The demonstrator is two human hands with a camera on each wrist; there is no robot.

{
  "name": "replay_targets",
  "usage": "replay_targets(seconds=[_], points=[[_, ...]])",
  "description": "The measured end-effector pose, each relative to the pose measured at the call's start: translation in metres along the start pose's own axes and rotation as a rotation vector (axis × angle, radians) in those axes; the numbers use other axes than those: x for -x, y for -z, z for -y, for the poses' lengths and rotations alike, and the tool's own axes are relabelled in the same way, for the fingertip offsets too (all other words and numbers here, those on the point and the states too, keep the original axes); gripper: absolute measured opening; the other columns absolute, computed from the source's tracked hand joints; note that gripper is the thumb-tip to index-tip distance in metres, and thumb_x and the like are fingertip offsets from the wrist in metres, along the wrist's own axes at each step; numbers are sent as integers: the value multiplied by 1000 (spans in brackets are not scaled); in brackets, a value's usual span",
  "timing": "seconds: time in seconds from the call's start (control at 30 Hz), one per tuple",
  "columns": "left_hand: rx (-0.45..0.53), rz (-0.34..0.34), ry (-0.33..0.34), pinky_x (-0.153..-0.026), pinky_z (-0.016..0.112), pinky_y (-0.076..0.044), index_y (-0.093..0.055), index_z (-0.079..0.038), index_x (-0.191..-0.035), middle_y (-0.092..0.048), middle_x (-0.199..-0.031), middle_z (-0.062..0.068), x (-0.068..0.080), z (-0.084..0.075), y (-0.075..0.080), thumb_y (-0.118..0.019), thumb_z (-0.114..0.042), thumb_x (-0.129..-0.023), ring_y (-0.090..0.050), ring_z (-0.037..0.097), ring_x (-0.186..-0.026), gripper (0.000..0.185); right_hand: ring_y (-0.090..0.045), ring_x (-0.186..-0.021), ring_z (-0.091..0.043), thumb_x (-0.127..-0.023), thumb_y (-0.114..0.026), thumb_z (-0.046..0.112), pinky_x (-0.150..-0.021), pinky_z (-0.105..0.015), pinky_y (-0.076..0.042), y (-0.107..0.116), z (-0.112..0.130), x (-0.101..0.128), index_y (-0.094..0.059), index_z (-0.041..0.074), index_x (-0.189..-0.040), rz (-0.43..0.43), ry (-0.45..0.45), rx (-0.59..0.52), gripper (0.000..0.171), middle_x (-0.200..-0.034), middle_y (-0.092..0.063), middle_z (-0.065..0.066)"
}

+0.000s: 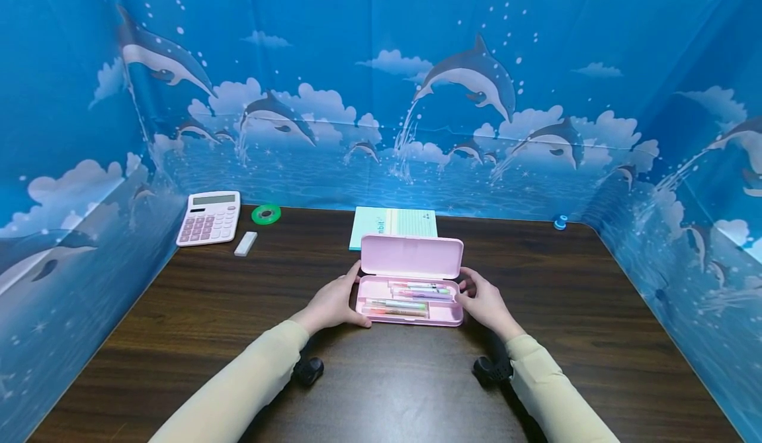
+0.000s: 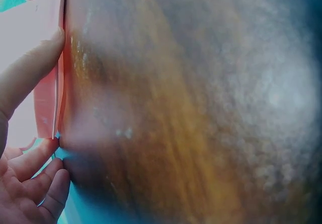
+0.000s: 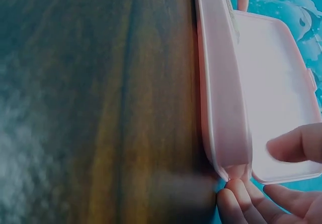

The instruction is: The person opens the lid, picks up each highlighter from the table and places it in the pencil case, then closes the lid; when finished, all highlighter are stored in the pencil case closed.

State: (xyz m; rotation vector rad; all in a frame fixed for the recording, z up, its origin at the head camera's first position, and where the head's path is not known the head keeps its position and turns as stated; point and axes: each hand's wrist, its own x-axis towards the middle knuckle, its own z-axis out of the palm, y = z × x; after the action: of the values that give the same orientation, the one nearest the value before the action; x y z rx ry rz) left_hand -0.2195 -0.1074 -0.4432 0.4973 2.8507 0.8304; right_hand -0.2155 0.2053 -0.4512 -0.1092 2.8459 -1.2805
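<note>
A pink pencil case (image 1: 411, 321) lies on the table with its lid (image 1: 412, 256) standing up and back. Several colored pens (image 1: 395, 307) lie in its tray, left and upper right. My left hand (image 1: 333, 303) grips the case's left end, its thumb (image 2: 37, 60) on the front wall and fingers (image 2: 37, 163) round the side. My right hand (image 1: 485, 303) holds the right end. There its fingers (image 3: 244, 201) touch the end corner, while the thumb (image 3: 297, 143) reaches over the edge.
Behind the case lies a pale green notebook (image 1: 383, 221), partly hidden by the lid. At the back left are a calculator (image 1: 208, 218), a white eraser-like block (image 1: 245, 244) and a green ring-shaped roll (image 1: 266, 214). A small blue object (image 1: 560, 223) stands at the back right.
</note>
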Motion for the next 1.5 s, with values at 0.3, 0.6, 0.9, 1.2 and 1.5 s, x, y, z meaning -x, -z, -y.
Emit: replay_targets(seconds=[0.3,0.6,0.9,1.2,1.5], points=[[1,-1,14,-101,45,-40,-22,-2,-149,-54,-133,12,-1,2,-1,-89,-44,-58,-51,27,-121,120,-64,-91,-26,-98,-50,36,-78,-35,-54,3,1,5,-47,0,-132,-15,-7,-129,49,-110,-63,-19],[25,-14,32,-100,43,-41,-30,-6,-142,-55,-133,13,1,-1,1,-90,-42,-58,-53,26,-119,109,-65,-95,-29,-100,-43,41,-84,-35,-53,5,-3,9,-49,-4,-130,0,9,-240,54,-119,-59,-25],[-24,26,18,-103,47,-38,-28,-9,-148,-47,-141,15,2,0,2,-87,-46,-62,-48,30,-125,110,-44,-129,-35,-91,-55,48,-104,-50,-36,10,-6,13,-40,5,-144,129,36,-69,69,-144,-43,-20],[-77,68,8,-100,46,-41,-28,-11,-149,-50,-138,16,0,1,2,-84,-50,-63,-51,29,-120,110,-46,-128,-34,-82,-69,45,-101,-46,-41,9,-9,12,-33,2,-147,205,103,-9,86,-146,-39,-21],[-93,109,2,-100,46,-41,-28,-12,-150,-47,-140,17,1,2,7,-77,-60,-66,-50,30,-123,109,-43,-130,-36,-78,-75,44,-100,-46,-40,9,-12,11,-31,-2,-146,230,125,0,93,-147,-36,-23]])
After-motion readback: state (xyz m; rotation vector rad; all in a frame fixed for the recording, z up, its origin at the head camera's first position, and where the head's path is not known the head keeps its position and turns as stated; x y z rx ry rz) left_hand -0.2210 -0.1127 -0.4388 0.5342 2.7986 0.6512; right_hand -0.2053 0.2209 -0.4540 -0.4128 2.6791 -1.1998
